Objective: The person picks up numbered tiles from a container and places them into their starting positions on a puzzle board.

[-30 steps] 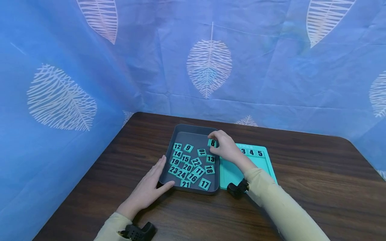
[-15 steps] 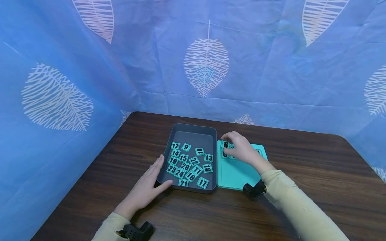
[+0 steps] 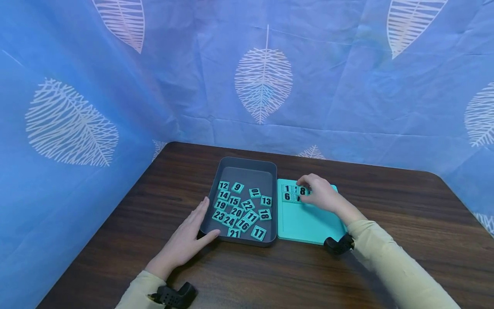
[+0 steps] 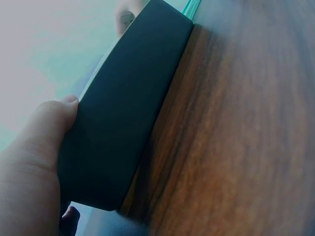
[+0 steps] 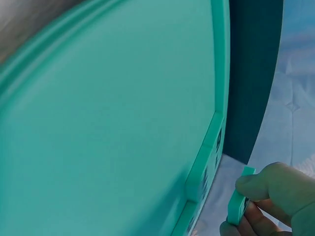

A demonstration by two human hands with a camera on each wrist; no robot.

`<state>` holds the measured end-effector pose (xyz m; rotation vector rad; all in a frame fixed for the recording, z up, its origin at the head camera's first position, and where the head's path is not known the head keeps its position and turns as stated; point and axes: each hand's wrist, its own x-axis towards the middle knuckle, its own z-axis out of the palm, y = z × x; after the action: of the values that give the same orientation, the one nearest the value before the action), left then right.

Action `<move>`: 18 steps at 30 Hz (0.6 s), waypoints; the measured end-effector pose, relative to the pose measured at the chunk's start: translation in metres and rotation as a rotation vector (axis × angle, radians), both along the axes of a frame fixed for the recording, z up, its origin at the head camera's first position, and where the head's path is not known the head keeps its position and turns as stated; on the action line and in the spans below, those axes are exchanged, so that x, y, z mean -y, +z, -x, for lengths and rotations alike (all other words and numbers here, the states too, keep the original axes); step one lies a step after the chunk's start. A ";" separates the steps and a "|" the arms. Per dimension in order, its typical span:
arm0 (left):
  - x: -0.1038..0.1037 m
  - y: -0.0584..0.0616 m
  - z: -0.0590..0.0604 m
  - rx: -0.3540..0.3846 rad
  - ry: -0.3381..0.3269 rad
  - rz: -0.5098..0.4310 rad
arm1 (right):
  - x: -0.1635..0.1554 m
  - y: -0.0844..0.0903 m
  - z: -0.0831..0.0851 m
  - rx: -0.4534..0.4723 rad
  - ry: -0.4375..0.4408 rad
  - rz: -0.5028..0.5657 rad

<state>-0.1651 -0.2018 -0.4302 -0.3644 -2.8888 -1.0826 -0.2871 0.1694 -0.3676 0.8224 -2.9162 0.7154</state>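
In the head view my right hand (image 3: 320, 193) pinches a turquoise number tile marked 8 (image 3: 302, 191) between thumb and fingers. That tile (image 5: 238, 206) hangs over the board in the right wrist view. Below it is the turquoise tile board (image 3: 308, 223), with tiles 1 (image 3: 287, 188) and 6 (image 3: 287, 196) at its far left. Other tiles there are partly hidden by the hand. My left hand (image 3: 183, 240) rests with straight fingers along the dark grey tray (image 3: 247, 165), at its near left corner. In the left wrist view its thumb (image 4: 54, 115) lies against the tray wall.
Several loose number tiles lie in the tray, among them 17 (image 3: 258, 232), 9 (image 3: 237, 187) and 13 (image 3: 266, 201). Tray and board stand side by side on the dark wooden table (image 3: 247, 274). A blue curtain (image 3: 216, 86) with white leaves hangs behind.
My right hand has carried tile 8 rightward from over the tray, past the board's left edge, to above the second and third columns. The left hand stays at the tray.
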 end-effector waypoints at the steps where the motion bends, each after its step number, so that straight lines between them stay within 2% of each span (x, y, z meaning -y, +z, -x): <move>1: 0.000 0.000 0.000 -0.001 -0.002 -0.001 | -0.002 -0.001 0.000 0.003 -0.001 -0.006; 18: 0.000 0.000 0.000 -0.008 -0.001 0.005 | -0.018 -0.008 0.002 0.070 0.035 -0.074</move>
<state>-0.1649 -0.2019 -0.4298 -0.3699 -2.8852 -1.0724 -0.2890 0.1877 -0.3759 0.8752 -3.0140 0.6550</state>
